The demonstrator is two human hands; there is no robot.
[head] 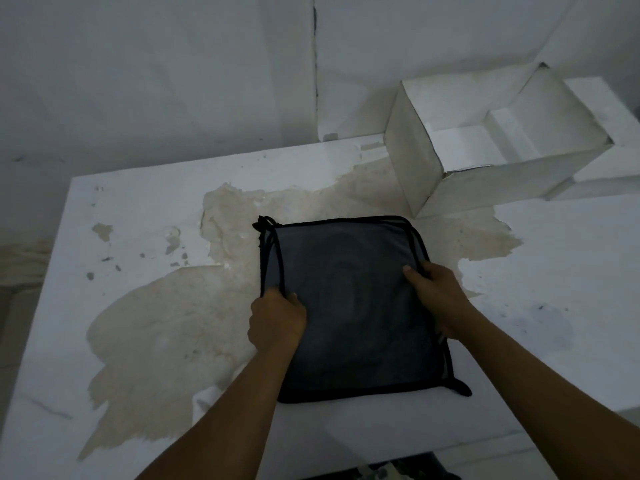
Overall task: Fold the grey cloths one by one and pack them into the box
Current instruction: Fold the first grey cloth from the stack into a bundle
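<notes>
Both hands grip one folded cloth lying flat on the table: the left hand curls over its left edge and the right hand pinches its right edge, thumb on top, so the cloth sits between the two sets of fingers with its long axis running away from the person. It is dark grey with black piping, an oblong with several layers showing at the far-left corner. Beyond and to the right of the right fingers stands the open white box, no cloth visible inside and nearer the right hand, so the carry should go forward and right.
</notes>
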